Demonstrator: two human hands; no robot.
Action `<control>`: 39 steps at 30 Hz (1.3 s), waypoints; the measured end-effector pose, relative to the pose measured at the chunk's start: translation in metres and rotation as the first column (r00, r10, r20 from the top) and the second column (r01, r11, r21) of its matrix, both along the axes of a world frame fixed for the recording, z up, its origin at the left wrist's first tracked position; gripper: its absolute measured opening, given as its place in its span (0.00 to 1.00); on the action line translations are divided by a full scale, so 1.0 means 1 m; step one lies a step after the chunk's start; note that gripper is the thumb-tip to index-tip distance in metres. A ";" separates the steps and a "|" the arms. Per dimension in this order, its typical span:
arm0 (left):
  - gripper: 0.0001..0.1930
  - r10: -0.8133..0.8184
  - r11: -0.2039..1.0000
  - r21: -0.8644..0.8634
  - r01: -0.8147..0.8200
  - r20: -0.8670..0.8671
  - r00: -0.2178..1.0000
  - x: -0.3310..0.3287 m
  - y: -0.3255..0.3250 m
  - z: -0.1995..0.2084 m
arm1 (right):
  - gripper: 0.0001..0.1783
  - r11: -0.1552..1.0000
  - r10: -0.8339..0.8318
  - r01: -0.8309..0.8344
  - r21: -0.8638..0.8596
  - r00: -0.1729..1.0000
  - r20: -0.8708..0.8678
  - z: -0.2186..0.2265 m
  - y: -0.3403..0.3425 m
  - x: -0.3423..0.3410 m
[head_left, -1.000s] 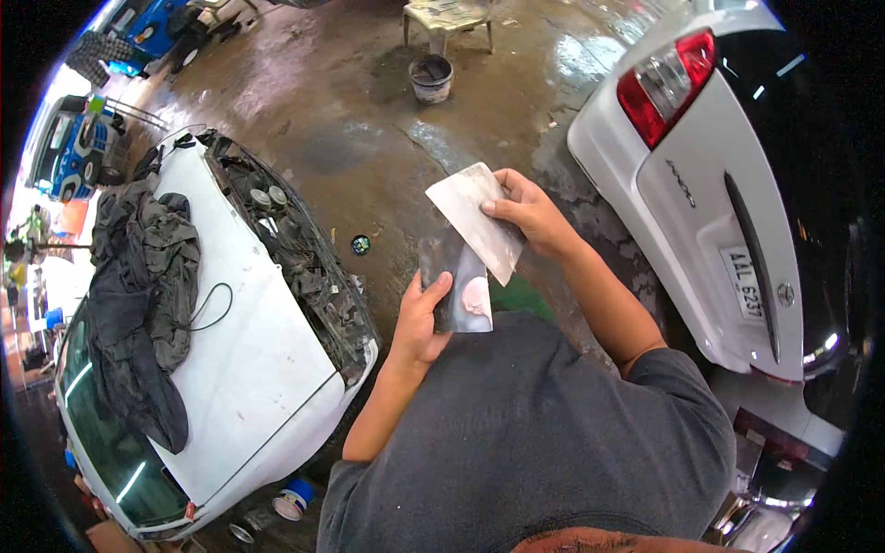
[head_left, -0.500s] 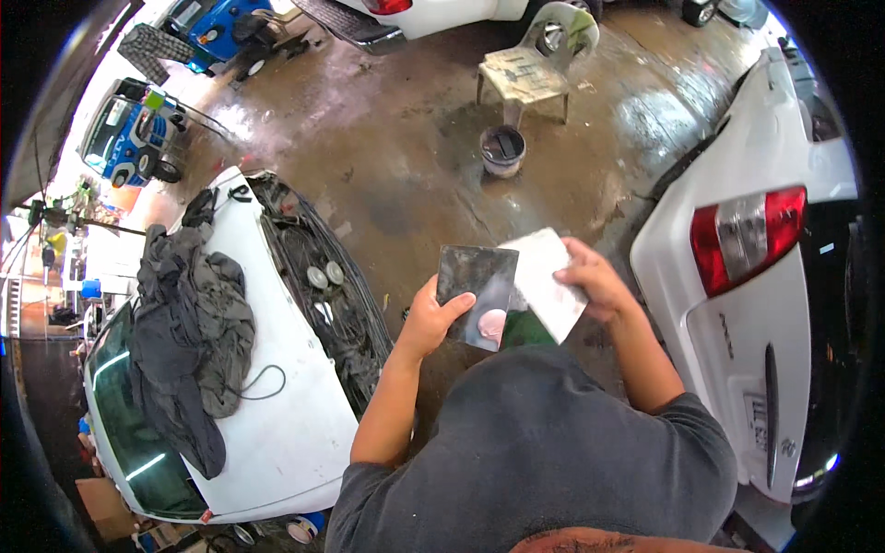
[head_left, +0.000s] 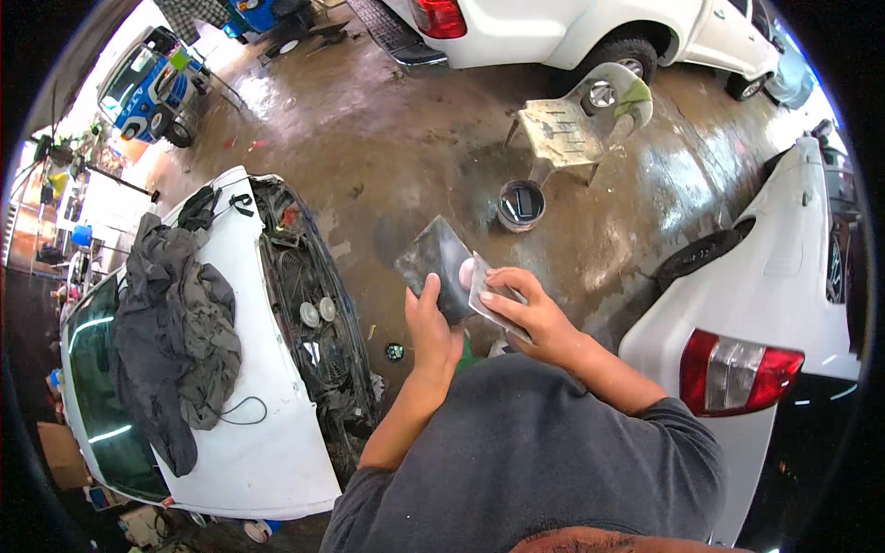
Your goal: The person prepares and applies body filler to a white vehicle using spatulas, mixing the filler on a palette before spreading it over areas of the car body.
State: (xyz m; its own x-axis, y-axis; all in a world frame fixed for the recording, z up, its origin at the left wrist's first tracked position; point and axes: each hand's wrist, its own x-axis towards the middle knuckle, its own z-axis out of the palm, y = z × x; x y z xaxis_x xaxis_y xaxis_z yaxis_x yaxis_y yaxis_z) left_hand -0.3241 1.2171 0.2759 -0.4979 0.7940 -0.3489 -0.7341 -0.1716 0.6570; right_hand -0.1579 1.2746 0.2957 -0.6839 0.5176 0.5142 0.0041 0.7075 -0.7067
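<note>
My left hand grips a dark, flat rectangular plate by its near edge. Its thumb lies along the face, and the other fingers are mostly hidden beneath. On the plate's right part sits a smooth pink lump of paste. My right hand is closed on a thin, pale grey flat board, tilted on edge, its fingers laid along one face. That board's edge is right at the pink lump; I cannot tell whether it touches. Both hands are close together in front of my dark shirt.
On my left, a white car's hood bears crumpled dark cloth, beside an exposed engine bay. A bucket and a dirty plastic chair stand ahead on the wet floor. A white vehicle flanks my right; a white pickup stands beyond.
My right hand has brought the pale board leftward, from flat to tilted on edge, against the plate's right side. The dark plate has turned and shifted left. The whole view has shifted.
</note>
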 end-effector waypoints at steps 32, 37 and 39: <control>0.21 0.287 0.955 -0.015 -0.297 -0.219 0.932 -0.413 0.234 -0.009 | 0.30 0.913 0.408 -0.390 -0.122 0.877 0.253 0.019 0.277 -0.422; 0.20 0.279 0.954 -0.072 -0.292 -0.157 0.947 -0.452 0.269 -0.022 | 0.33 0.938 0.344 -0.344 -0.045 0.901 0.265 -0.049 0.340 -0.463; 0.22 0.287 0.944 -0.155 -0.293 -0.059 0.956 -0.473 0.290 -0.009 | 0.36 0.951 0.244 -0.304 0.056 0.849 0.469 -0.060 0.387 -0.474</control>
